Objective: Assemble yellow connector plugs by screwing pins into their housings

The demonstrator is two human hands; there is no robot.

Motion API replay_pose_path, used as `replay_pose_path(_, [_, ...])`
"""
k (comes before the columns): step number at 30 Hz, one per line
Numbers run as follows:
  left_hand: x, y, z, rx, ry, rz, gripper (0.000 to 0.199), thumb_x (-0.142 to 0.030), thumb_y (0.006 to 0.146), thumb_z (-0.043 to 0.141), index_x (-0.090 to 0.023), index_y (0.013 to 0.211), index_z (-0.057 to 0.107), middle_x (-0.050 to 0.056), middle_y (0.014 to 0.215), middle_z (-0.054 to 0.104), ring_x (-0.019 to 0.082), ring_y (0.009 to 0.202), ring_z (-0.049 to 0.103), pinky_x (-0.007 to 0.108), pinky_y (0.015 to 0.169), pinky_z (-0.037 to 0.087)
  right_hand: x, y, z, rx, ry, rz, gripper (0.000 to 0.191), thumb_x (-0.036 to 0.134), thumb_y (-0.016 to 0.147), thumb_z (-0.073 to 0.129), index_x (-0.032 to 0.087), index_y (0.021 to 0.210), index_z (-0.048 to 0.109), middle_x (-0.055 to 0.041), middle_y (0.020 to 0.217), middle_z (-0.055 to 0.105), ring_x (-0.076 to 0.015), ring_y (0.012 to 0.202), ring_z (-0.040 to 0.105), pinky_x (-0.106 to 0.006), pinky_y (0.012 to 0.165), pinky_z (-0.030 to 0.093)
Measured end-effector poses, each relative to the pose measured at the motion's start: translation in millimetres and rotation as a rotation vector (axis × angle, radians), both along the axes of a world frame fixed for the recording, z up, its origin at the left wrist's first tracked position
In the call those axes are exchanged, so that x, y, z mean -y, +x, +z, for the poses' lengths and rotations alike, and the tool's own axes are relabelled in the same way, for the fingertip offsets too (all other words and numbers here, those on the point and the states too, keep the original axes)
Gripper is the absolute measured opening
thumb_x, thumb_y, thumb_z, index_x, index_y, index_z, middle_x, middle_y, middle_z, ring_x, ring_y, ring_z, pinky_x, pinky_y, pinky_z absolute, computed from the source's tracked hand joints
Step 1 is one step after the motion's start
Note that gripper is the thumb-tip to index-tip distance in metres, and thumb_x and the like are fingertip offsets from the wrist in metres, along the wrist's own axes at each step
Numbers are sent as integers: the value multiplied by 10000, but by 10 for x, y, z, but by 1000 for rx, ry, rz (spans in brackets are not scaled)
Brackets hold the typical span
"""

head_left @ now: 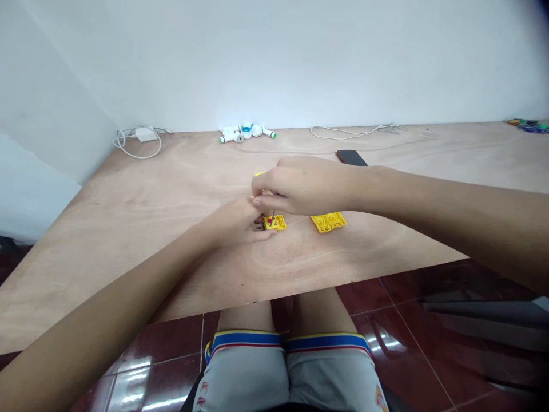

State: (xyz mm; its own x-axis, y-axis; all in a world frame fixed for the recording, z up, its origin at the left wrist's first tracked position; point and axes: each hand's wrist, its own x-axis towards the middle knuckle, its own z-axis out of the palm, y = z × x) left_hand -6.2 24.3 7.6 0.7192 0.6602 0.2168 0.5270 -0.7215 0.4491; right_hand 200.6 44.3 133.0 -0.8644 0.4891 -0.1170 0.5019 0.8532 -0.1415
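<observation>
My left hand (242,220) is closed on a small yellow electrical plug (281,222) low over the wooden table. Dark metal prongs stick out of its left end, and a small red part shows on its face. My right hand (295,186) is closed above it, overlapping the left fingers. From the right hand a thin metal shaft (273,217), apparently a screwdriver's, points down onto the plug. A bit of yellow (259,174) shows behind the right fingers; most of that tool is hidden. Right of the plug lies a separate yellow plastic casing (328,222), its ribbed inside facing up.
A dark phone (351,157) lies behind my right wrist. Along the wall are a white charger with cable (146,134), white tube-like pieces with green ends (246,133), a white cable (343,134) and coloured wires (529,125). The table's front edge (300,295) is above my legs.
</observation>
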Motion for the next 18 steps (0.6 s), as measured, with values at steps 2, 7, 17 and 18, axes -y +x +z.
replay_pose_path(2, [-8,3,13,-16,-19,-4,183,-378,982,676,-197,991,700,52,900,724,208,820,679,337,748,545,-2,17,-4,-19,-13,5,244,277,1058,593,209,1147,810,-82,959,806,-235,854,639,-366,743,364])
replay_pose_path(7, [-31,3,9,-31,-21,11,189,-387,966,686,-200,936,679,46,881,701,202,807,655,332,726,516,7,50,-37,-60,-41,2,254,299,1066,587,190,1155,799,-82,979,816,-226,854,641,-359,748,362])
replay_pose_path(17, [-9,5,31,-43,1,15,231,-400,975,682,-202,867,635,36,835,668,188,752,607,334,676,458,33,121,-53,-103,-43,-59,250,317,1060,589,180,1143,781,-73,935,791,-212,799,619,-352,761,371])
replay_pose_path(18, [-8,2,33,-40,5,13,223,-402,975,685,-201,888,647,40,858,678,193,766,615,339,689,467,37,128,-56,-104,-48,-72,249,322,1057,595,179,1149,776,-72,924,785,-211,791,617,-352,761,372])
